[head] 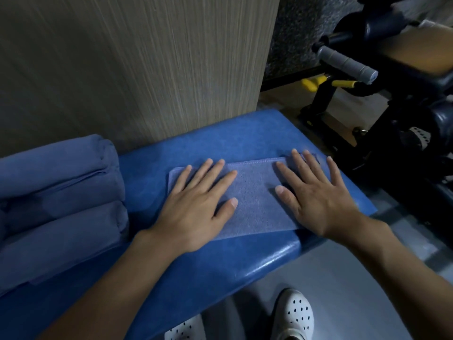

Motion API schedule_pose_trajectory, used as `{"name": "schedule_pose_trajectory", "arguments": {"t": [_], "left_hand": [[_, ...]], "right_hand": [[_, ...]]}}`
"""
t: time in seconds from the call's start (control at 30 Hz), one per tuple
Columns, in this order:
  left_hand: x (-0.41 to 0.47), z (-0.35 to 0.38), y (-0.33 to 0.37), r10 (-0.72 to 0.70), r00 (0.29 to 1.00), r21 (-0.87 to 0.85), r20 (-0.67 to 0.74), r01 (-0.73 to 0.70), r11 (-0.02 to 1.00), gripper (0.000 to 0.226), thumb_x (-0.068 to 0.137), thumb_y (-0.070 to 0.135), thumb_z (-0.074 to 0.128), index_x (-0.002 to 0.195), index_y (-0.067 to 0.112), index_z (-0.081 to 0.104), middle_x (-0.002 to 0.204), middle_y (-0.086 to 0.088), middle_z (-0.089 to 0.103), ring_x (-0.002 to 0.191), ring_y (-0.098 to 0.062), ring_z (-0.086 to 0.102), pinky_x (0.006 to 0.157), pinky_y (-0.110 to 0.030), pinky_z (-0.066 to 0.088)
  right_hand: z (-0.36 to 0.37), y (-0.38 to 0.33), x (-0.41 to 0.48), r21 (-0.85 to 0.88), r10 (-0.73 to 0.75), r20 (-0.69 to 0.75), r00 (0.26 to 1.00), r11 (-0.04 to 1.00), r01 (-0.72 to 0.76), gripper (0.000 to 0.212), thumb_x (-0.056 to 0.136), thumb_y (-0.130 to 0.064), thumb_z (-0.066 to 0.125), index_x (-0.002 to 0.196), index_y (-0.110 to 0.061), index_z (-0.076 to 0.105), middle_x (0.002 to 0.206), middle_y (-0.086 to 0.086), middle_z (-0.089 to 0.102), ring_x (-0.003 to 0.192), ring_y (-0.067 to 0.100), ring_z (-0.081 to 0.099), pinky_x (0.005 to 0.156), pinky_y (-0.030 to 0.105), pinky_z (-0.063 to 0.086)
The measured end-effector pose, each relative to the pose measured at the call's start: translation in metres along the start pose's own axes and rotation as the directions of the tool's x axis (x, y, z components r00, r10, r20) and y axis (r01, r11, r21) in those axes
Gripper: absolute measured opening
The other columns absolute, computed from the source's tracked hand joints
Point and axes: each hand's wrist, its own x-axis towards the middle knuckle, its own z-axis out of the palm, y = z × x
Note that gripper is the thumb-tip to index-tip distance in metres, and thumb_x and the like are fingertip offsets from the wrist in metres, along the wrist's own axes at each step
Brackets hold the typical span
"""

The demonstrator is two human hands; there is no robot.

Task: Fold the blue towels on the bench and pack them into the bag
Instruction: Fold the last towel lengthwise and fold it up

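A folded blue terry towel (255, 192) lies flat on the padded blue vinyl counter (220, 273). The left hand (196, 204) presses on its left part with straight, spread fingers; the right hand (316, 195) presses on its right part the same way, the little finger reaching past the towel's edge. At the counter's left end sits a stack of rolled blue towels (58, 200). Two white perforated clogs (294, 312) stand on the grey floor (343, 290) below. Black exercise equipment with a grey foam handle (348, 62) stands at the right.

Wood-grain wall (122, 69), grey floor (331, 278), black gym machine (404, 123) at right.
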Motion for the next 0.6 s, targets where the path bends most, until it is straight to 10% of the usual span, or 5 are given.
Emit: {"name": "schedule_pose_trajectory", "arguments": {"t": [0.23, 0.47, 0.6], "left_hand": [[-0.002, 0.012, -0.02, -0.016, 1.0, 0.067, 0.018, 0.015, 0.998, 0.066, 0.087, 0.067, 0.0, 0.15, 0.05, -0.002, 0.164, 0.012, -0.008, 0.15, -0.011, -0.013, 0.122, -0.039, -0.006], [-0.004, -0.004, -0.017, -0.12, 0.982, 0.122, 0.144, 0.102, 0.987, 0.077, 0.077, 0.069, -0.013, 0.151, 0.046, -0.013, 0.164, 0.005, -0.015, 0.15, -0.017, -0.014, 0.121, -0.037, -0.007], [-0.022, -0.041, -0.01, -0.141, 0.902, 0.212, 0.408, 0.057, 0.976, 0.065, 0.096, 0.066, 0.018, 0.152, 0.045, -0.006, 0.164, 0.002, -0.005, 0.15, -0.021, 0.005, 0.118, -0.039, 0.012]], "right_hand": [[0.004, 0.005, -0.001, 0.022, -0.028, 0.022, 0.999, 0.999, 0.027, 0.071, 0.09, -0.065, -0.007, 0.152, -0.042, 0.019, 0.162, -0.006, 0.014, 0.149, 0.017, 0.015, 0.119, 0.049, 0.006], [-0.017, -0.004, -0.011, -0.062, 0.002, -0.081, 0.997, 0.998, -0.007, 0.056, 0.093, -0.058, 0.022, 0.124, -0.028, 0.057, 0.133, 0.002, 0.052, 0.121, 0.028, 0.048, 0.094, 0.047, 0.033], [-0.029, -0.01, -0.014, -0.015, 0.033, -0.064, 0.997, 0.999, -0.034, 0.062, 0.09, -0.059, 0.013, 0.112, -0.029, 0.062, 0.113, -0.005, 0.058, 0.102, 0.023, 0.053, 0.086, 0.04, 0.034]]}}
